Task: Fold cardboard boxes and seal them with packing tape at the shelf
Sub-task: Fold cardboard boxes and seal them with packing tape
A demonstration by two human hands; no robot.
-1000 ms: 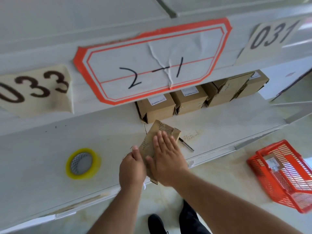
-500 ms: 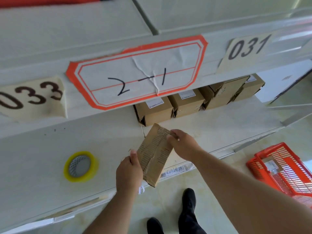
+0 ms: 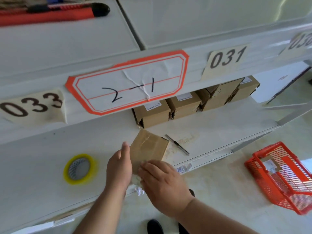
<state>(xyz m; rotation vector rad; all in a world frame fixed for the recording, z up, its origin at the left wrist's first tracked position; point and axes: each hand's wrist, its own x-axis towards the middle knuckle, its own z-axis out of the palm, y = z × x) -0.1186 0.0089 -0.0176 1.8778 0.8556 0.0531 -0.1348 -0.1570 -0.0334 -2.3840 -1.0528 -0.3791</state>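
A small brown cardboard box (image 3: 149, 146) lies on the white shelf (image 3: 42, 159) near its front edge, its plain taped face up. My left hand (image 3: 119, 168) holds its left side, thumb pointing up along the edge. My right hand (image 3: 162, 179) lies over the box's near end with fingers spread on the cardboard. A yellow roll of packing tape (image 3: 79, 168) lies flat on the shelf to the left of my hands.
A small knife (image 3: 177, 144) lies on the shelf just right of the box. Several folded boxes (image 3: 152, 112) stand in a row at the back. A red basket (image 3: 280, 176) sits on the floor at right. A red cutter (image 3: 50, 13) lies on the upper shelf.
The flat printed cardboard held up between both hands now lies on the shelf with a plain taped face up. My right hand moved from its far corner down to its near end.
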